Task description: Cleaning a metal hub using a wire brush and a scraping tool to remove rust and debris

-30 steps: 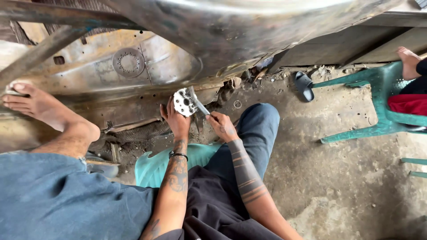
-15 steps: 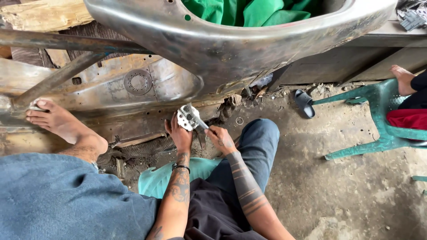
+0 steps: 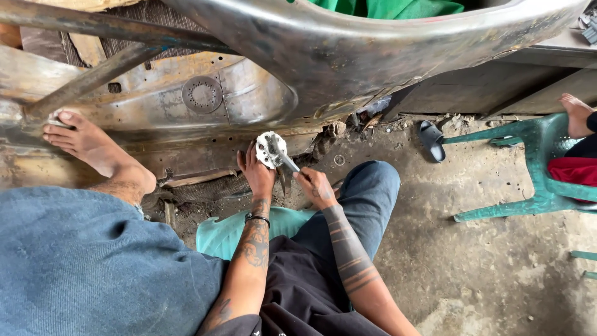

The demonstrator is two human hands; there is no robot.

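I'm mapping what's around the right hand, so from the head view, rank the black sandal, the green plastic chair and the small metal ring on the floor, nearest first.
From the right hand:
1. Small metal ring, on the floor just beyond it.
2. Black sandal, farther right, by the vehicle body.
3. Green plastic chair, far right.

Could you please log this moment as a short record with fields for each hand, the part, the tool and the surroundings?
Left hand: left hand grips the round silver metal plate with holes, held upright in front of the body.
Right hand: right hand holds a slim grey metal tool whose tip meets the plate.
Posture: seated on a pale green plastic seat, bare left foot braced on the rusty metal vehicle frame.
Nearby: black sandal on the concrete floor; green plastic chair with another person's foot.
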